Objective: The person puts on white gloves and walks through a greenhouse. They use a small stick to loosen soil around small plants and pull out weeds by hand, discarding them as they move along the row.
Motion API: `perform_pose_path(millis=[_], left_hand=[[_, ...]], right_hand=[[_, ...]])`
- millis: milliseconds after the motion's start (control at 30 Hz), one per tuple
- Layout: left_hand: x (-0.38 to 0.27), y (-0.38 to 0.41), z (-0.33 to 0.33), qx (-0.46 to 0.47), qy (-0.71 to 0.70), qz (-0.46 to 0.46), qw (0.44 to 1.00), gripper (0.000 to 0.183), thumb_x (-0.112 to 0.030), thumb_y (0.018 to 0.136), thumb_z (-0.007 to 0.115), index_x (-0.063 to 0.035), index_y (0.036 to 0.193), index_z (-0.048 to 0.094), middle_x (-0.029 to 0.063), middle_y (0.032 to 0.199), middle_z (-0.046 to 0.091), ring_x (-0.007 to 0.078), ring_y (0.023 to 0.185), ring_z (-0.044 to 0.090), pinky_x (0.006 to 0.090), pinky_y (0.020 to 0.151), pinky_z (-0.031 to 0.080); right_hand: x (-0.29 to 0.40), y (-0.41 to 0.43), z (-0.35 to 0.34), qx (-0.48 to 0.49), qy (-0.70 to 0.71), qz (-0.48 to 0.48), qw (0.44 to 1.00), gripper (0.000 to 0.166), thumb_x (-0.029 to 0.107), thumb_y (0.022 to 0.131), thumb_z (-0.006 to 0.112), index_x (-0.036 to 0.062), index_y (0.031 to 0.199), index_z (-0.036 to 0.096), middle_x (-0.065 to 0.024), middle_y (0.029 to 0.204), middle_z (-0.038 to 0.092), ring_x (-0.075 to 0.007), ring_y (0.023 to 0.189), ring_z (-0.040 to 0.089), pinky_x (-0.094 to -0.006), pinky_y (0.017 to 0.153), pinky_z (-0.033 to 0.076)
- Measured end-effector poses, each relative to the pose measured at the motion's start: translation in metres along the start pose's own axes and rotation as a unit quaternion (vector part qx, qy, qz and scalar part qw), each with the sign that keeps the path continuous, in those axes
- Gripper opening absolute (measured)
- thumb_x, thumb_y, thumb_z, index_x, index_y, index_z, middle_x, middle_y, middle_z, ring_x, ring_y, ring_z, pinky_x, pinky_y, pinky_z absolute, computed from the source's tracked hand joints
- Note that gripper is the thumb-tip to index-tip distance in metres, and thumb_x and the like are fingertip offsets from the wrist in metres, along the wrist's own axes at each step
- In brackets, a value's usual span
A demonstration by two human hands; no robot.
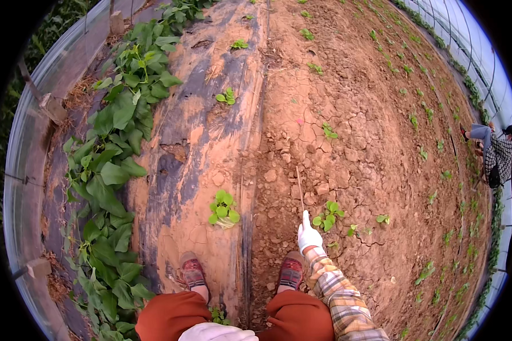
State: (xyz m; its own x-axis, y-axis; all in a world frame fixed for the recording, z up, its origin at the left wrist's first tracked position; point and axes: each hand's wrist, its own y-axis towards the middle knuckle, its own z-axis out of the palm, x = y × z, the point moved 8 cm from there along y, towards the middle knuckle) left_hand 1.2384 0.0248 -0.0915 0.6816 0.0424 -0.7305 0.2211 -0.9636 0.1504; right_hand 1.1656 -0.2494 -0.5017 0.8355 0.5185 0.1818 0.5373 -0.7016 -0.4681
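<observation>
My right hand [309, 234], in a white glove, is closed on a thin stick [299, 187] that points away from me over the cracked soil. Just right of the glove grows a leafy seedling [329, 216], with smaller seedlings [352, 230] beyond it. My left hand [217, 333], in a pale glove, shows only in part at the bottom edge, in front of my legs; its fingers and anything in them cannot be made out. Another leafy seedling [223, 208] stands in the soil-covered plastic film [166, 170], ahead of my left shoe.
Broad-leaved vines [111, 170] run along the left, beside a clear plastic greenhouse wall [21, 170] with blocks at its foot. Rows of seedlings [423, 153] cover the soil at right. Another person [495, 153] crouches by the far right wall. My shoes [291, 271] straddle the film's edge.
</observation>
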Motion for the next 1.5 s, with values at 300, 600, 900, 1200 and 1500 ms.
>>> perform_pose_path(millis=[300,600,900,1200,1500], left_hand=[[0.011,-0.003,0.002,0.021,0.006,-0.024,0.999,0.036,-0.010,0.075,0.067,-0.0015,0.110,0.064,0.0125,0.107,0.065,0.0274,0.092,0.064,0.0366,0.077,0.051],[0.017,0.003,-0.006,0.017,-0.020,-0.012,1.000,0.041,-0.007,0.070,0.065,-0.0011,0.111,0.064,0.0123,0.106,0.066,0.0283,0.093,0.064,0.0368,0.076,0.051],[0.014,0.000,-0.003,0.023,0.002,-0.014,1.000,0.042,-0.007,0.068,0.063,-0.0037,0.110,0.065,0.0112,0.104,0.067,0.0284,0.092,0.064,0.0379,0.077,0.051],[0.001,-0.004,-0.002,0.010,-0.007,-0.006,1.000,0.042,-0.005,0.069,0.062,-0.0031,0.110,0.066,0.0114,0.105,0.067,0.0284,0.093,0.064,0.0376,0.078,0.051],[-0.013,-0.010,-0.001,0.028,0.018,-0.018,0.999,0.041,-0.005,0.070,0.060,-0.0044,0.111,0.066,0.0117,0.102,0.066,0.0281,0.090,0.064,0.0369,0.074,0.050]], right_hand=[[0.010,0.028,-0.033,-0.057,-0.022,0.007,0.998,0.061,0.033,0.095,0.045,0.0313,0.148,0.016,-0.0145,0.063,0.062,-0.0329,0.055,0.061,-0.0445,0.053,0.048],[0.123,0.125,-0.082,-0.042,0.013,-0.029,0.999,0.057,0.035,0.098,0.038,0.0291,0.149,0.013,-0.0180,0.081,0.067,-0.0340,0.075,0.066,-0.0456,0.068,0.051],[0.110,0.109,-0.045,0.032,0.011,-0.016,0.999,0.055,0.030,0.098,0.035,0.0299,0.149,0.015,-0.0180,0.084,0.067,-0.0335,0.075,0.066,-0.0447,0.070,0.051],[0.065,0.044,-0.019,0.025,-0.001,-0.041,0.999,0.058,0.033,0.096,0.040,0.0300,0.148,0.014,-0.0195,0.075,0.066,-0.0372,0.069,0.064,-0.0469,0.066,0.051],[0.038,-0.009,0.007,0.062,0.004,-0.028,0.998,0.059,0.034,0.096,0.039,0.0345,0.148,0.012,-0.0184,0.075,0.067,-0.0348,0.069,0.066,-0.0464,0.066,0.051]])
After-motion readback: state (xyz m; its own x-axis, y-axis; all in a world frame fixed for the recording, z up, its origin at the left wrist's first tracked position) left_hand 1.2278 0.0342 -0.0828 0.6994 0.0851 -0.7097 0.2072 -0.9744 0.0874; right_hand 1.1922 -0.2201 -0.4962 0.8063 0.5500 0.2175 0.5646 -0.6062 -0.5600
